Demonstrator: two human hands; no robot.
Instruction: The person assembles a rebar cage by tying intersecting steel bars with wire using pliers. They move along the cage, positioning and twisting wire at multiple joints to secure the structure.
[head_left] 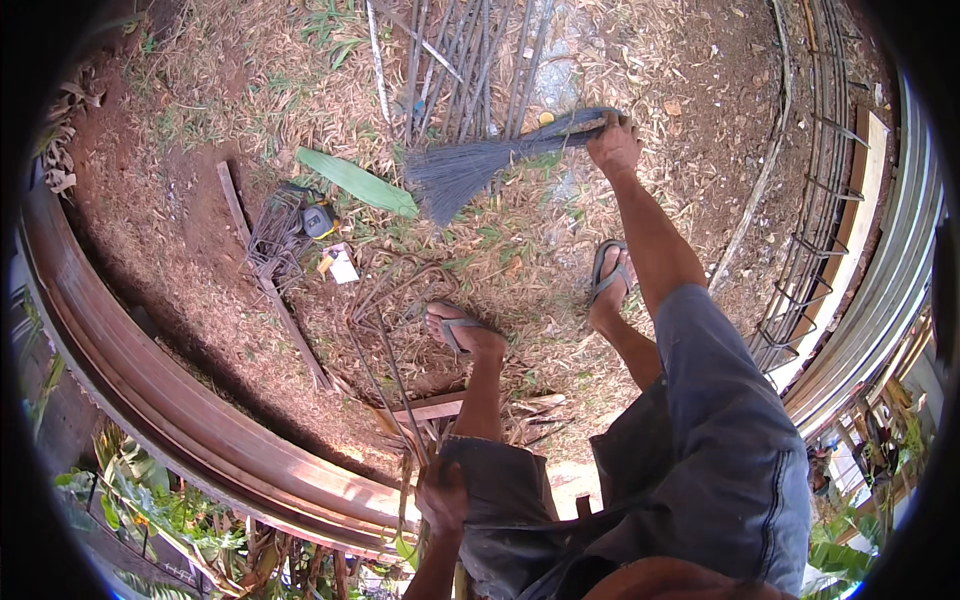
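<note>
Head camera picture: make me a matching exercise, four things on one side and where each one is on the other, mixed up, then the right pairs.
Things:
1. broom
2. green leaf
3. bent wires
4. tape measure

Places:
A. gripped low down in the left hand
B. on the ground beside a stack of wire loops
C. held by its handle in the right hand
D. flat on the ground, just left of the bristles

Pairs: 1-C, 2-D, 3-A, 4-B
</note>
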